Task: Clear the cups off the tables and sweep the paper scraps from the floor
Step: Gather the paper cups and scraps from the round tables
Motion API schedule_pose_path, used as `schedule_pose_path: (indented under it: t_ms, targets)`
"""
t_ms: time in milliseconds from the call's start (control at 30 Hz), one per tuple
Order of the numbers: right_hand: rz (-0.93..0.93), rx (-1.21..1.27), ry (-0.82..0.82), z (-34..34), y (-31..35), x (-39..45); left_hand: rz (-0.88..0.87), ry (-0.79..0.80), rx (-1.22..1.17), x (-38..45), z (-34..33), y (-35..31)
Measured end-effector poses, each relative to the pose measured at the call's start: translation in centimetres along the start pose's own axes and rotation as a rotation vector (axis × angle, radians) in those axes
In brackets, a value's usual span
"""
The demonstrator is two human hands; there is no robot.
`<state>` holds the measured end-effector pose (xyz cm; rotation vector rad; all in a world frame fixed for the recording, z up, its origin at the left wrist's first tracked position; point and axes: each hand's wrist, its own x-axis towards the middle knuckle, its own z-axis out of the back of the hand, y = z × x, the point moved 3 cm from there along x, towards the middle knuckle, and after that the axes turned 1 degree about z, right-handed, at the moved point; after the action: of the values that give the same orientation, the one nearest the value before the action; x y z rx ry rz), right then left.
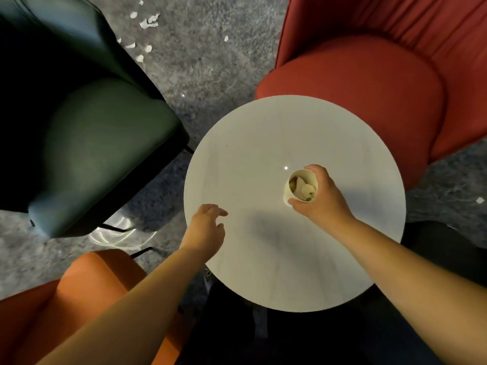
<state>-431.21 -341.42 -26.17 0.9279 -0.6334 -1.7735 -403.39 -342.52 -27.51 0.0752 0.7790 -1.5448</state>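
One paper cup (300,189), stuffed with what look like crumpled scraps, sits right of centre on the round white tabletop (263,143), the right hand (322,197) curled round its rim. Near the left edge, the left hand (207,226) hovers, fingers loosely spread, holding nothing. Paper scraps (149,21) litter the grey floor (210,61) between the green chair (100,143) and red chair (369,96).

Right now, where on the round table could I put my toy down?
The round white table is bare on its far half, toward the green chair and red chair. It is crowded near the paper cup in the right hand.
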Motion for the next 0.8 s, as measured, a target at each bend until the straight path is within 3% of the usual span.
schedule_pose_path:
  t_ms: [400,800]
  targets:
    - [-0.034,-0.047,-0.062,-8.5,10.5,-0.8,-0.033,0.160,0.248,3.7,9.9,8.8]
    - [0.033,-0.091,-0.063,-12.8,18.6,-1.0,-0.153,0.036,0.501,4.4,18.5,13.1]
